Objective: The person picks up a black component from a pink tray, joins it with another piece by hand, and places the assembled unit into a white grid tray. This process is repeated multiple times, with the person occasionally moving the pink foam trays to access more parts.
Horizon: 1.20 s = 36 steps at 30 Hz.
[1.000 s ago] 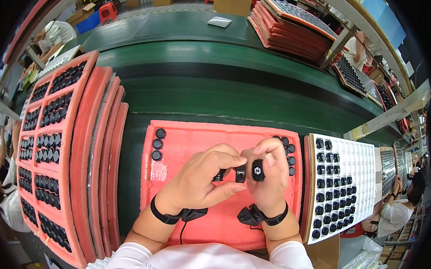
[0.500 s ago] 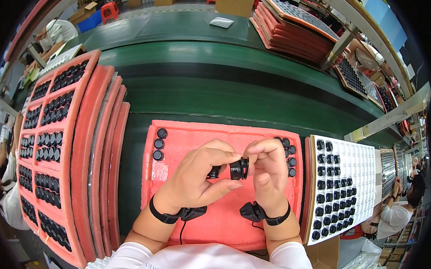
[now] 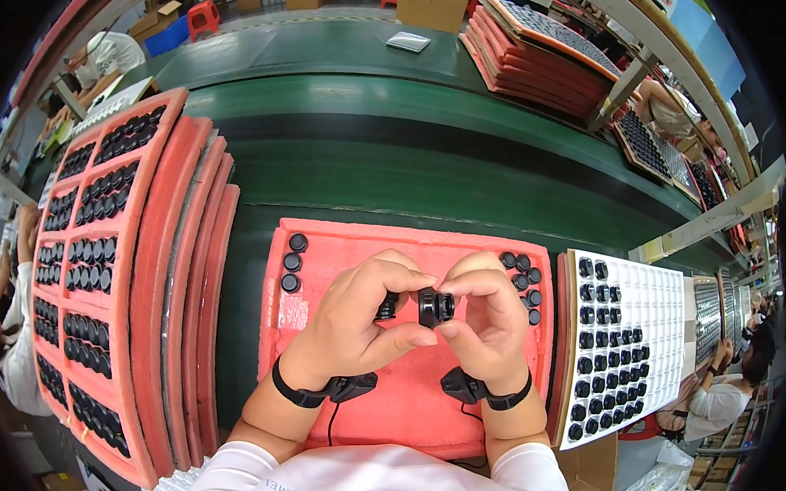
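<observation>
My left hand (image 3: 361, 315) is closed, with thumb and forefinger at the left side of a black round lens-like part (image 3: 428, 307). A second black ribbed part (image 3: 387, 307) is tucked in its curled fingers. From the other side my right hand (image 3: 486, 316) pinches the narrower, stepped end of the first part between thumb and fingertips. Both hands are above a pink foam tray (image 3: 374, 422). Black round pieces (image 3: 290, 261) stand in a short column at its left side, and several more (image 3: 523, 280) at its right side.
A tall stack of pink foam trays (image 3: 162, 291) filled with black pieces rises on the left. At right lies a white gridded tray (image 3: 650, 304), partly filled. Beyond runs a green conveyor belt (image 3: 363, 168), with more stacked trays (image 3: 538, 59) at its far side. Other people work nearby.
My right fingers have moved in and now grip the lens-like part. Its stepped end now points right, where a tilted rim showed before. My left hand has barely moved.
</observation>
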Motion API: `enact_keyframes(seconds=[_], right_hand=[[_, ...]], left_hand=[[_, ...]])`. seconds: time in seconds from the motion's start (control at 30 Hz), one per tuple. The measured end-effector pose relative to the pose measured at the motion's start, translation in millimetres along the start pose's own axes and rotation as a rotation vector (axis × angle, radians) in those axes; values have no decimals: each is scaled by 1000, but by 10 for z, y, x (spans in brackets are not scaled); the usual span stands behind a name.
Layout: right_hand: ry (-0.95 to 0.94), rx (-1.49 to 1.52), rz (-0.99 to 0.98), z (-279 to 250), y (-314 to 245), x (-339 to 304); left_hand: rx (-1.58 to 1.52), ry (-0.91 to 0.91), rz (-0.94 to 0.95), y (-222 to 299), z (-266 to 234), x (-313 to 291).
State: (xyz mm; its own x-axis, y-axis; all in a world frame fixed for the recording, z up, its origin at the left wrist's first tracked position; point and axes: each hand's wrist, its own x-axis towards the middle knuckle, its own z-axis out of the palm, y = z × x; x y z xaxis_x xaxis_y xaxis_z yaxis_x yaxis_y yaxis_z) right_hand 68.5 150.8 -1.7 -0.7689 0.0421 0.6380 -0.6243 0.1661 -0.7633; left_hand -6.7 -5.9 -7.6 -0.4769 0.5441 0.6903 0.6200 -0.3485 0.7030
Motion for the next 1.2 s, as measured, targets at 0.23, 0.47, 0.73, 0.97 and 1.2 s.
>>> enact_keyframes(seconds=[0.23, 0.47, 0.73, 0.97, 1.2], right_hand=[[21, -103, -36, -6, -15, 15], [66, -333, 61, -142, -75, 137], [164, -617, 509, -898, -241, 89], [251, -1253, 691, -2563, 12, -633], [346, -1400, 1018, -3059, 196, -882]], left_hand=[[55, -26, -40, 73, -65, 76], [-33, 78, -106, 64, 7, 70], [-191, 171, -204, 49, 5, 80], [-374, 191, -368, 213, 25, 128], [-239, 138, -291, 109, 1, 81]])
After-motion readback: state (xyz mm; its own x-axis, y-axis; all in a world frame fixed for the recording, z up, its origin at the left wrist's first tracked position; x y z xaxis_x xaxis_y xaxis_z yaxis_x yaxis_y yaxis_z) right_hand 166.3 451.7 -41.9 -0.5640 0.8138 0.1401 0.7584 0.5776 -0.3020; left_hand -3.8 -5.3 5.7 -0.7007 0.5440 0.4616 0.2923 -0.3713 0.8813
